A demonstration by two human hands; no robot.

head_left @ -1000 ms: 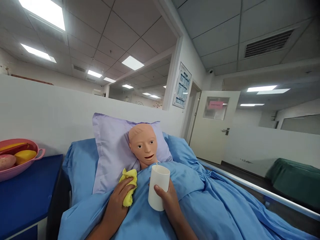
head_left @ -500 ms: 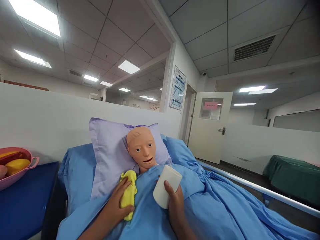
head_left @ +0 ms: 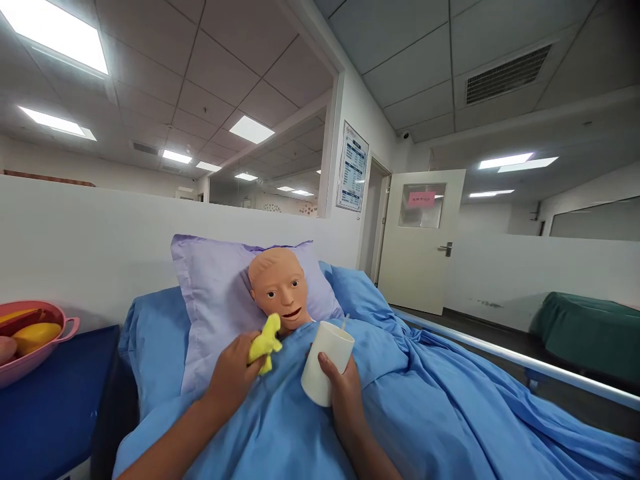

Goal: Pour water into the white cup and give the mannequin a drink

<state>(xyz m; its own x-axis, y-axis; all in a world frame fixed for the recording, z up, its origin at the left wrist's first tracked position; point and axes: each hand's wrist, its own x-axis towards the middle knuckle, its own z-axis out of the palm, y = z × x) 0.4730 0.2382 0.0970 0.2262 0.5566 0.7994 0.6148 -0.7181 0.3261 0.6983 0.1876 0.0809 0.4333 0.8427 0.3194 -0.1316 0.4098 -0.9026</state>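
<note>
A mannequin [head_left: 278,283] lies with its head on a lilac pillow [head_left: 215,307], covered up to the neck by a blue quilt [head_left: 415,393]. My left hand [head_left: 235,367] is closed on a bunched yellow cloth [head_left: 267,343], held just below the mannequin's chin. I cannot tell whether the cloth touches the neck. My right hand [head_left: 344,393] grips a white cup [head_left: 325,367] above the quilt, the thumb across its near side. The cup leans to the right, and a thin clear straw [head_left: 345,322] shows at its rim. The inside of the cup is mostly hidden.
At the left, a pink basket [head_left: 70,328] of fruit stands on a dark blue bedside table [head_left: 45,413]. A white bed rail [head_left: 500,363] runs along the right side. Beyond it are a door [head_left: 423,267] and a green-covered object [head_left: 583,333].
My left hand has lifted the yellow cloth off the quilt and pillow edge toward the mannequin's chin, gathering it into a bunch. The cup has shifted slightly left, and its straw now shows.
</note>
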